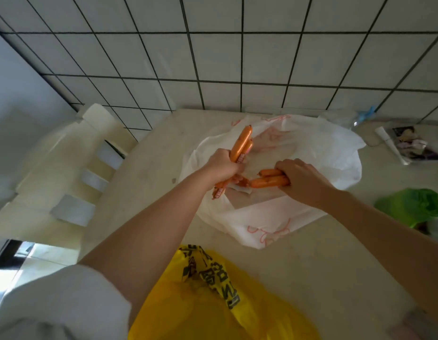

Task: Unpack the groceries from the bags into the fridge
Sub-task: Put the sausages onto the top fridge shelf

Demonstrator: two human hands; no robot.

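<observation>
sausages [240,144] in both hands over white bag [299,148]; print unreadable

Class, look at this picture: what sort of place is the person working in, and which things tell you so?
Probably a home kitchen. A wall of white square tiles with dark grout backs a pale stone counter, where a white plastic shopping bag lies open and both hands hold orange wrapped sausages.

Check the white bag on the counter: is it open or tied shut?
Open. The white bag lies spread flat on the counter, mouth wide, with both hands over it holding orange sausages.
</observation>
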